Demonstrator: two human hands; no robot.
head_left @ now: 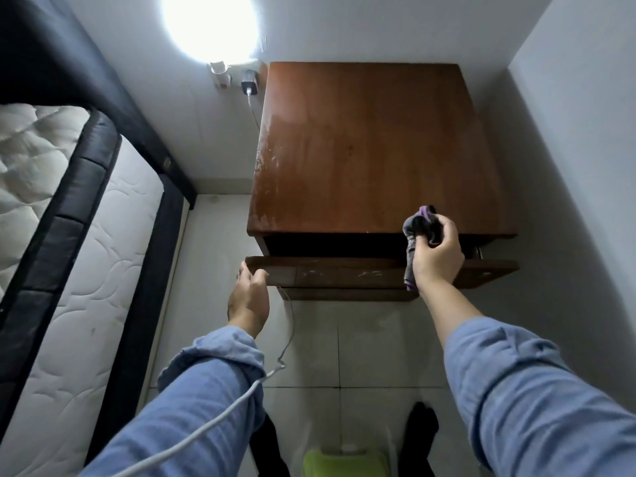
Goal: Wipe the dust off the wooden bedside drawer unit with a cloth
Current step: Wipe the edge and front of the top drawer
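Note:
The wooden bedside drawer unit (371,142) stands against the white wall, its brown top showing pale dusty streaks along the left side. Its top drawer (330,274) is pulled out towards me. My left hand (248,297) rests with its fingers on the drawer front's left corner. My right hand (437,251) is shut on a grey and purple cloth (418,228), held at the front right edge of the unit's top, with part of the cloth hanging down over the drawer front.
A bed with a white quilted mattress (69,235) and dark frame fills the left. A bright lamp (211,24), a plug and a charger (248,85) sit on the wall; its white cable (285,339) trails over my left sleeve. A green object (344,463) lies on the tiled floor.

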